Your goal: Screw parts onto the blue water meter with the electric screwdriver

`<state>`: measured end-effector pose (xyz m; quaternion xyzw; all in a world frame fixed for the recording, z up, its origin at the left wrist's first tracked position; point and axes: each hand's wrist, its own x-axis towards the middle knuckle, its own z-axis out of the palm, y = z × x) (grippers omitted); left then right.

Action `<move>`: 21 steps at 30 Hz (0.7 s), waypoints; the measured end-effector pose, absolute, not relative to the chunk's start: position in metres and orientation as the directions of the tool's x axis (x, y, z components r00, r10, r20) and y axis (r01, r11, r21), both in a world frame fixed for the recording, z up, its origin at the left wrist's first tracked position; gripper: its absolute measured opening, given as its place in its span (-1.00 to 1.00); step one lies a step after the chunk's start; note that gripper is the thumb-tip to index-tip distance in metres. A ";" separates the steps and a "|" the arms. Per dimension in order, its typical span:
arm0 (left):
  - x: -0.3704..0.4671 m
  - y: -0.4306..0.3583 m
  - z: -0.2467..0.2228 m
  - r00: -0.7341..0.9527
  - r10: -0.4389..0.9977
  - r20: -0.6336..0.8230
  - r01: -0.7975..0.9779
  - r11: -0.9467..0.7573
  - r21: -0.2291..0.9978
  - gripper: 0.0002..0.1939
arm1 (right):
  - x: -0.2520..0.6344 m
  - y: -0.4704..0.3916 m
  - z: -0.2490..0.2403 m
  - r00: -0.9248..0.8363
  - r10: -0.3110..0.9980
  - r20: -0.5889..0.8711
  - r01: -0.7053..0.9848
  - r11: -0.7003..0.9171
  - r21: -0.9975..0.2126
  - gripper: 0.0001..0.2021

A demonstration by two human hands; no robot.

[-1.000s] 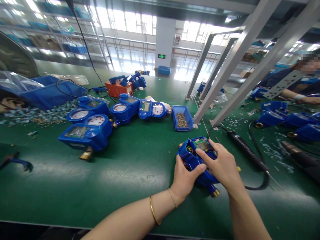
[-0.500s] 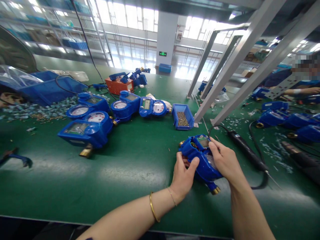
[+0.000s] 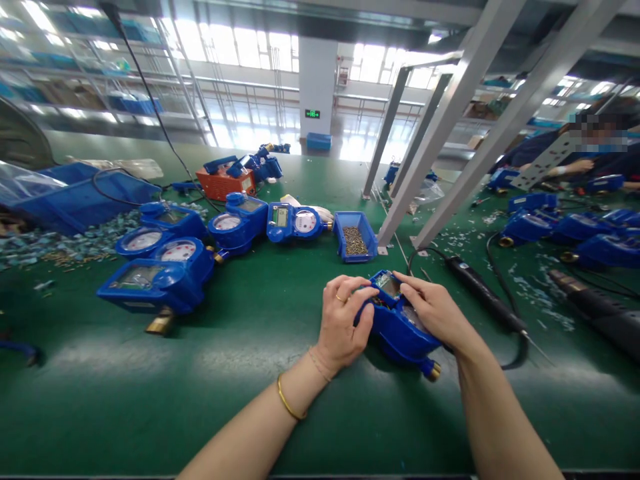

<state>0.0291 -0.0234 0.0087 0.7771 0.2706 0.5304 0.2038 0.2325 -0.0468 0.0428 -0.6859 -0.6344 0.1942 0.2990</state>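
Observation:
A blue water meter (image 3: 405,338) with a brass pipe end lies on the green table in front of me. Its display compartment is open, showing a circuit board with a small screen (image 3: 389,285) and some wires. My right hand (image 3: 440,313) grips the meter's right side, thumb and fingers by the screen. Over the left end curls my left hand (image 3: 345,323), its fingertips at the open compartment and its thumb against the housing. What lies under those fingertips is partly hidden.
A blue bin (image 3: 356,237) of small brass-coloured screws stands behind the meter. More water meters (image 3: 183,263) sit to the left. A black electric screwdriver (image 3: 485,293) with its cable lies right, beside slanted metal posts (image 3: 450,127). Another person's hand (image 3: 575,168) shows far right.
My left hand has risen from the meter's lower left side to its open compartment. The meter has turned slightly, and the whole view has shifted a little.

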 end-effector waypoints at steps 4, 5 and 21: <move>0.024 -0.011 0.008 0.420 0.488 0.765 0.154 -0.869 0.470 -0.81 | 0.236 -0.039 0.042 0.014 0.994 0.104 0.727 0.061 -0.684 -0.40; 0.024 -0.009 0.008 0.431 0.481 0.764 0.159 -0.873 0.460 -0.81 | 0.237 -0.038 0.042 0.004 0.995 0.103 0.723 0.068 -0.688 -0.41; 0.026 -0.005 0.009 0.506 0.462 0.728 0.261 -0.887 0.381 -0.77 | 0.238 -0.036 0.042 0.050 0.996 0.072 0.592 0.028 -0.805 -0.47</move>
